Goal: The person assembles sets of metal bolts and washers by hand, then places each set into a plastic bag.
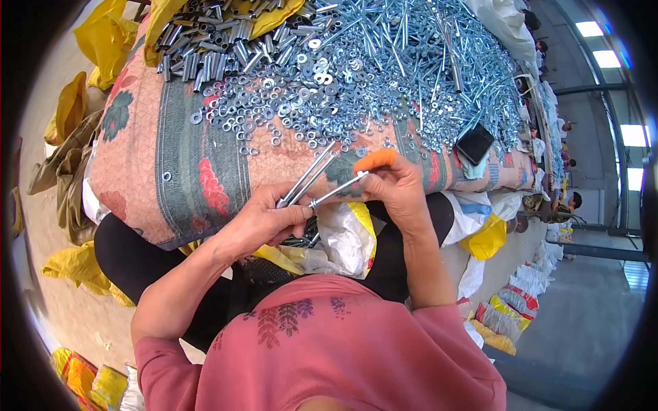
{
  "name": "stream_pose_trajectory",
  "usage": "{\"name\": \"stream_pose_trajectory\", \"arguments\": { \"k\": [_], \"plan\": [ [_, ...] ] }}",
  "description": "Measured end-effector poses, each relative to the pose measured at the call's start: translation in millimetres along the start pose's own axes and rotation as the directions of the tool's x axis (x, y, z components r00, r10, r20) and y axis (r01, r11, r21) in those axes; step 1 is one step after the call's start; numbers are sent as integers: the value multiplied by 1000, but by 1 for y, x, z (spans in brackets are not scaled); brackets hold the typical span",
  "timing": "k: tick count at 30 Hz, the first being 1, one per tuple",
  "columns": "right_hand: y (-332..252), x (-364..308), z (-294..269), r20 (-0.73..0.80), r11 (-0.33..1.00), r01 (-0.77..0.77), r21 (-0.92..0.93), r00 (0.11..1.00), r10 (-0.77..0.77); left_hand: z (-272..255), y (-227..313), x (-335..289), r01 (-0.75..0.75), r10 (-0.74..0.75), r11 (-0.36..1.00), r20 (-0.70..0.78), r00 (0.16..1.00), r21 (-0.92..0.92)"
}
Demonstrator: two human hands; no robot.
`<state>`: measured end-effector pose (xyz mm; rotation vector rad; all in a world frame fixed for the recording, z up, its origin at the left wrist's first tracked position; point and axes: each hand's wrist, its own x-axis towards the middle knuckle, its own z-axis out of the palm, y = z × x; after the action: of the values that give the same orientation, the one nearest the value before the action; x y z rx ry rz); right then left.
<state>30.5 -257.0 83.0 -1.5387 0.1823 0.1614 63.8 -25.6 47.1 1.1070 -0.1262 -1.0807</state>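
Note:
My left hand (266, 218) is closed round several long metal bolts (307, 177), which stick out past its fingers toward the table. Between my two hands runs one more long bolt (337, 190), slanting up to the right. Its right end is pinched by thumb and forefinger of my right hand (401, 193), whose forefinger wears an orange finger cover (375, 160). At the bolt's left end, by my left thumb, sits a small ring-like piece (313, 203). Beyond my hands, loose washers (274, 109) lie scattered on the patterned cloth (137, 171).
Short metal tubes (205, 65) are heaped at the far left, long bolts (439, 55) at the far right. A black phone (474, 144) lies near the cloth's right edge. In my lap is an opened white and yellow sack (346, 240). More sacks (514, 308) stand on the floor.

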Motion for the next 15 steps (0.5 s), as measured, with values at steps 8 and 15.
{"name": "stream_pose_trajectory", "arguments": {
  "k": [8,15],
  "plan": [
    [31,-15,32,108,975,-139,173,987,122,-2,-2,1,45,-43,998,67,997,-32],
    [-1,-16,19,-10,987,116,107,993,-116,-7,4,-2,-5,13,989,50,999,-149]
  ]
}}
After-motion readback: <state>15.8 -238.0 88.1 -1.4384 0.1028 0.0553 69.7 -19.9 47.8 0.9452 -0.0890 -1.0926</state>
